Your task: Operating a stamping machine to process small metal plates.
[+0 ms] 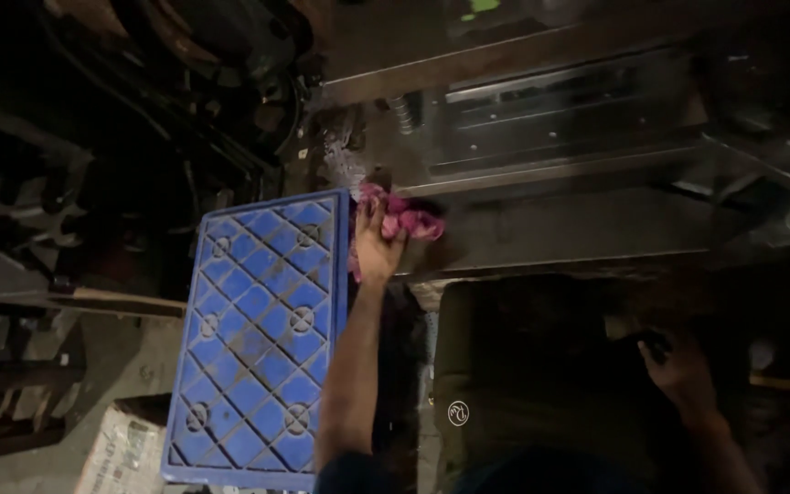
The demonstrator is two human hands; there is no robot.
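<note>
Swallowing most of the scene, deep shadow hides the upper left, where only tangled dark shapes and tubes show, too dim to name. Across the top right runs a large grey metal machine bed (pixel 587 155) with rails and ledges, its far end cut off by the frame and its right side fading into darkness. Below it a dark seat-like block (pixel 523 366) is barely readable. Left of centre stands a blue plastic crate (pixel 258 338) turned bottom-up, its diamond lattice and round bosses plain to see, its lower edge clipped by the frame. At bottom left a printed cardboard box (pixel 125 453) is half cut off. The left hand (pixel 378 247) reaches up past the crate's right edge, fingers loosely spread and pressing on a pink rag (pixel 411 220), which lies crumpled on the front ledge of the machine bed, just beside the crate's top right corner; it is magenta, bunched and folded, part of it hidden under the palm. The right hand (pixel 681 370) sits low at the right in gloom, curled around something small and dark that cannot be made out.
</note>
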